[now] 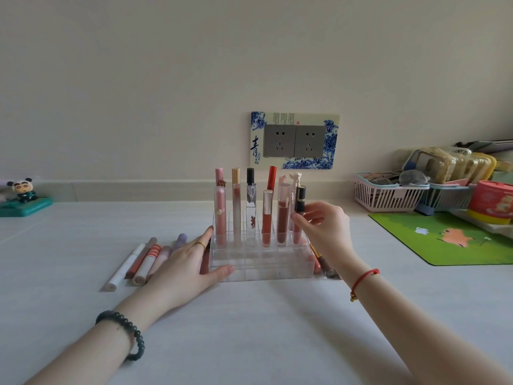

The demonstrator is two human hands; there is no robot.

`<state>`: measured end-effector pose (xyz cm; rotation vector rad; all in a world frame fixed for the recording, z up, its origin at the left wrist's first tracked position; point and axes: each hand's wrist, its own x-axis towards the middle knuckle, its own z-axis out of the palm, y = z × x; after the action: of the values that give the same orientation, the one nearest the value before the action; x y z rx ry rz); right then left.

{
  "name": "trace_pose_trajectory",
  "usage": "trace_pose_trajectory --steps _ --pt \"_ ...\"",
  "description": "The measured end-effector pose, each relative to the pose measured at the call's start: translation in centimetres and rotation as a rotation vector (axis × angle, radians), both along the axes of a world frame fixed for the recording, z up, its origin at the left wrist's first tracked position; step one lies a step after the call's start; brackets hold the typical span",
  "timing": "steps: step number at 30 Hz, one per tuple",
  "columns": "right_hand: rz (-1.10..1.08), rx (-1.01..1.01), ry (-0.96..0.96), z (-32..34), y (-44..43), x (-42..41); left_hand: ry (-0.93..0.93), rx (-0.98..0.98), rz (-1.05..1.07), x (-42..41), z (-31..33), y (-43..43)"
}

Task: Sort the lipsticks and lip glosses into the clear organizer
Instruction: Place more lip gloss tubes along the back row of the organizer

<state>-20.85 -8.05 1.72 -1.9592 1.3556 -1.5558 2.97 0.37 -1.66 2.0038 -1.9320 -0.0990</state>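
Black lipstick (300, 198) in right hand (324, 229), left hand (183, 266) against clear organizer (261, 269).

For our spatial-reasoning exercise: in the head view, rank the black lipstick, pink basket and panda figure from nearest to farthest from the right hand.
1. Black lipstick: pinched in the right hand.
2. Pink basket: rear right, by the wall.
3. Panda figure: far left.
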Motion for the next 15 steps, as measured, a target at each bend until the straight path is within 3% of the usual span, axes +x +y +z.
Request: trace_pose_trajectory --steps 15 --pt "-0.02 0.003 0.019 -0.37 0.02 -0.38 0.02 0.017 0.024 -0.2 0.25 0.23"
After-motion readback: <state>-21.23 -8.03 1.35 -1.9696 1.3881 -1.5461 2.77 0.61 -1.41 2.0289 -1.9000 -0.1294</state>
